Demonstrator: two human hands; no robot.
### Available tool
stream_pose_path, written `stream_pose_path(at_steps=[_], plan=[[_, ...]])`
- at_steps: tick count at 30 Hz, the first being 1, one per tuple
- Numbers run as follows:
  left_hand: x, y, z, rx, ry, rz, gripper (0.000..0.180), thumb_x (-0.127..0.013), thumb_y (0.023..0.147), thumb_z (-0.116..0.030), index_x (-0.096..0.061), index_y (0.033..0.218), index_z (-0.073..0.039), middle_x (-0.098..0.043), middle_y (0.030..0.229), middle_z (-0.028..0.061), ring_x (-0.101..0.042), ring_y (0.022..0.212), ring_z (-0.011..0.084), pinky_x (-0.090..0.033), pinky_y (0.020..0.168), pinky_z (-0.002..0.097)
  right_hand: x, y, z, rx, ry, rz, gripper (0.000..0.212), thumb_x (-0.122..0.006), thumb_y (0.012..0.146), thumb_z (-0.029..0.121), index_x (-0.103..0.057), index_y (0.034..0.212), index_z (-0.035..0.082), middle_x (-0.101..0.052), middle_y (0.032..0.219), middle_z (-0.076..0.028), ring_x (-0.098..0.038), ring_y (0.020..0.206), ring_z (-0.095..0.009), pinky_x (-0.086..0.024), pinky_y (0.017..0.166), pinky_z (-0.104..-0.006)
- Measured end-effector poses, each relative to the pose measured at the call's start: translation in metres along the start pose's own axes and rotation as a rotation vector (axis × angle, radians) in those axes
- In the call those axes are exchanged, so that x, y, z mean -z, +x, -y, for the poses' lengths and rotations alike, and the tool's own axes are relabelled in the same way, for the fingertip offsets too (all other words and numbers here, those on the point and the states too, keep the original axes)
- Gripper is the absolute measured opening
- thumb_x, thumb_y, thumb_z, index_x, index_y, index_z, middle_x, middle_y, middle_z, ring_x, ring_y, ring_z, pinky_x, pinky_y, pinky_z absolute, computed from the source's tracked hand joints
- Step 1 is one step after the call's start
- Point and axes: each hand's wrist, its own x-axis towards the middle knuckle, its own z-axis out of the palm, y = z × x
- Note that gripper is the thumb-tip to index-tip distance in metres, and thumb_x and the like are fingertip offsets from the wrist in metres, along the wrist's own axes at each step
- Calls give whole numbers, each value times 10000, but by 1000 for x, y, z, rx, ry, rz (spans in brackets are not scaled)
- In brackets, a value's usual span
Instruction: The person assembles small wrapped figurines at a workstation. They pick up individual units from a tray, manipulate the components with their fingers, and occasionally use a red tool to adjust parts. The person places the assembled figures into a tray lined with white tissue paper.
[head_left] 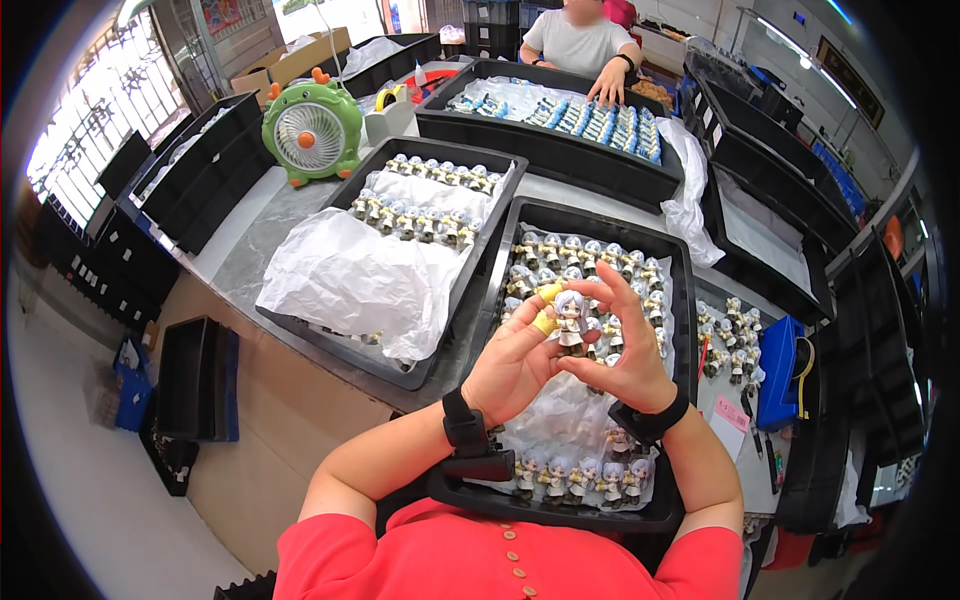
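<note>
A small figurine (570, 318) with pale hair and a white outfit is held upright between my two hands. My left hand (525, 350) grips it from the left, with yellow covers on two fingertips. Curved round its other side, my right hand (630, 345) touches it near the base with the thumb, its fingers bent above. Beneath my hands lies a black tray (683, 300) with rows of similar figurines (585, 478) on white sheeting. Part of the tray's middle is hidden by my hands.
Left stands another black tray (510, 190) of figurines, partly under white sheeting (365, 270). A green fan (312, 132) sits behind it. Loose figurines (735, 340) and a blue box (785, 375) are at the right. Across the table, a co-worker's hand (610, 82) reaches into a tray of blue pieces.
</note>
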Motion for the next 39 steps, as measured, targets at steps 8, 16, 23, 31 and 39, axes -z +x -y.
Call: stream_pose_path(at_steps=[8, 16, 23, 31, 39], plan=[[3, 1, 2, 10, -28, -29, 462, -506, 954, -259, -350, 1354, -89, -482, 1270, 91, -527, 1137, 268, -465, 928, 378, 0, 1, 3, -50, 9, 59, 998, -816, 624, 145, -241, 1438, 95, -524, 1276, -94, -505, 1161, -212, -386, 954, -364], [2, 1, 4, 44, 68, -142, 377, -373, 985, -209, -376, 1339, -82, -501, 1243, 70, -527, 1106, 244, -450, 941, 403, -9, -1, 0, 78, -48, 8, 919, -768, 611, 48, -314, 1408, 85, -528, 1212, -110, -479, 1119, -266, -448, 924, -367], [6, 2, 4, 119, -129, -73, 495, -275, 1006, -403, -397, 1308, -30, -532, 1203, 108, -555, 1058, 230, -462, 902, 361, -13, -3, 2, 19, -19, 60, 906, -736, 622, -10, -308, 1414, 93, -497, 1228, -111, -472, 1113, -258, -522, 801, -312], [9, 2, 4, 143, -135, -58, 510, -231, 1009, -408, -362, 1333, -37, -491, 1249, 141, -536, 1104, 275, -456, 930, 394, -12, 0, 3, 20, 11, 19, 1006, -791, 606, 54, -241, 1446, 115, -495, 1240, -118, -489, 1099, -251, -474, 888, -337], [7, 2, 2, 156, -146, -87, 516, -230, 1008, -411, -339, 1348, -39, -462, 1289, 168, -529, 1124, 288, -463, 931, 388, -11, -4, 3, -169, 176, 40, 1037, -817, 611, 94, -216, 1456, 122, -520, 1258, -108, -495, 1067, -220, -455, 883, -322]])
